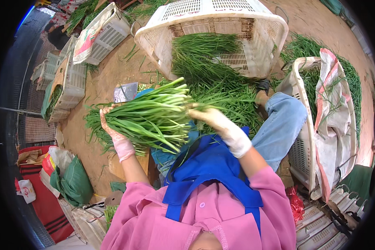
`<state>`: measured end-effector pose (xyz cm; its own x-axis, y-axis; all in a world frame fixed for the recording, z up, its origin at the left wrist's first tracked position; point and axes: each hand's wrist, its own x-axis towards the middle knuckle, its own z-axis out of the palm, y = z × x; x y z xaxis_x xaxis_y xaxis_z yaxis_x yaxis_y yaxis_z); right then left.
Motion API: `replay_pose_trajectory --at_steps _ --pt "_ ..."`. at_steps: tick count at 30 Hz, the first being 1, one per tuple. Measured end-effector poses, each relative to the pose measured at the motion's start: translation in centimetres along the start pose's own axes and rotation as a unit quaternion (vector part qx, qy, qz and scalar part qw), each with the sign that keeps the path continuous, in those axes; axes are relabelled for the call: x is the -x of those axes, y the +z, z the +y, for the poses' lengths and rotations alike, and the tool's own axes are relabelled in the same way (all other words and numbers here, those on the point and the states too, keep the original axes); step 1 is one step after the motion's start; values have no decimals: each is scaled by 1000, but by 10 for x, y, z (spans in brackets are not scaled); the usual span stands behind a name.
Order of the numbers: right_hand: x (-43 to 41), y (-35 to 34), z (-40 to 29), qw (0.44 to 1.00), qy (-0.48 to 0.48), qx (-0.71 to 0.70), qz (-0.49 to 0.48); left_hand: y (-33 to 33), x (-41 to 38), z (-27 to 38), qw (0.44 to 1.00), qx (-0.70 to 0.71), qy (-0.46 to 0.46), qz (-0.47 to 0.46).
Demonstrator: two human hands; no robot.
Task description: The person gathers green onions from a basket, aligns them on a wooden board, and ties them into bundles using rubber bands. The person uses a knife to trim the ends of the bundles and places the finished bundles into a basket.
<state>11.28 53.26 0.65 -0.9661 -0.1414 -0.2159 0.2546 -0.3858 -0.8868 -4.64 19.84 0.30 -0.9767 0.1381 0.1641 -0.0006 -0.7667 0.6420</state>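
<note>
A thick bundle of garlic chives (pixel 150 115) lies across my lap, its pale stem ends to the right and leafy tips to the left. My left hand (pixel 117 134), in a thin whitish glove, cups it from the leafy side with the fingers behind it. At the stem ends is my right hand (pixel 220 126), also gloved and blurred by motion. A wisp of loose green leaves (pixel 228 101) runs rightward from its fingertips, apparently pinched there. A pile of loose leaves (pixel 228 115) covers the ground beyond my lap, between my legs.
Ahead, a white plastic crate (pixel 262 47) lies tipped towards me with more chives (pixel 203 59) inside. Another crate (pixel 303 156) with a woven sack (pixel 334 131) over it stands at my right. Crates (pixel 103 37), a green sack (pixel 76 181) and a person (pixel 57 36) are at left.
</note>
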Motion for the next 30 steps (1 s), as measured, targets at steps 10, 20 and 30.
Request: replay_pose_trajectory --at_steps 10,20,30 --pt "53 9 -12 975 20 -220 1 -6 3 10 998 -4 -24 63" --pt "-3 48 24 946 111 300 59 32 10 2 982 -30 28 185" --pt "48 -43 45 991 46 -25 122 5 14 5 984 -50 -24 172"
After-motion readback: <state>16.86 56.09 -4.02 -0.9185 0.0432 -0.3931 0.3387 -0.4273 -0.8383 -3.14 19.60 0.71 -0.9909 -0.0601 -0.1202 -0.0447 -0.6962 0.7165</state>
